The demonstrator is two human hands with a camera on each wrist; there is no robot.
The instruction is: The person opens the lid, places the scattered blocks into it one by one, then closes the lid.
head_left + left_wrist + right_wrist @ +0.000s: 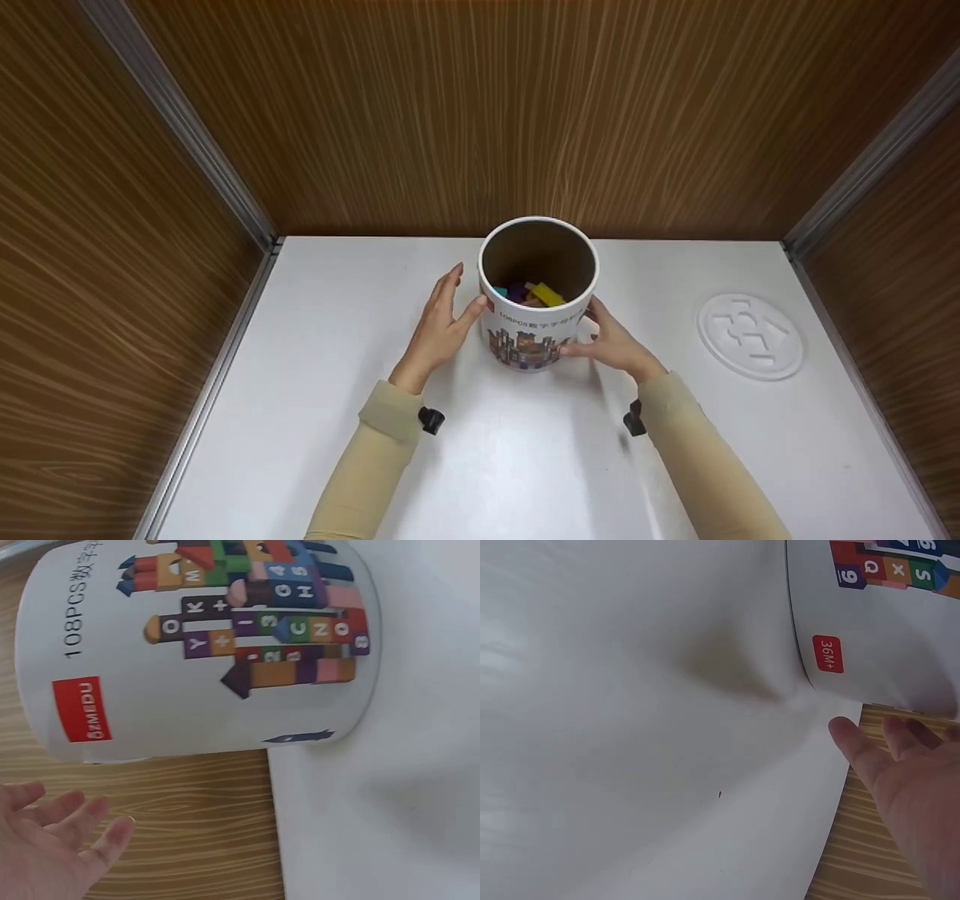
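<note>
Tub: a white round tub [536, 330] stands upright with its top open at the far middle of the surface, close to the back wall. Printed on its side are coloured letter blocks, "108PCS" and a red label.
Blocks: a few coloured blocks [534, 293], yellow, teal and purple among them, lie at the bottom of the tub.
Left hand: the left hand [442, 324] is at the tub's left side. Its fingers [90, 821] are straight and slightly spread, the thumb tip touching the tub just under the rim. It grips nothing.
Right hand: the right hand [611, 341] is at the tub's right side, low down. Its fingers [853, 742] are loosely extended against or just beside the wall; I cannot tell whether they press it. They are not curled round it.
Lid: a flat white round lid [750, 335] with raised shapes lies on the surface at the right, well apart from the tub.
Surface: a white surface [525, 465] with wood-grain walls on the left, right and far sides.
Sleeves: both arms wear beige sleeves [375, 442], each with a small black device at the wrist.
</note>
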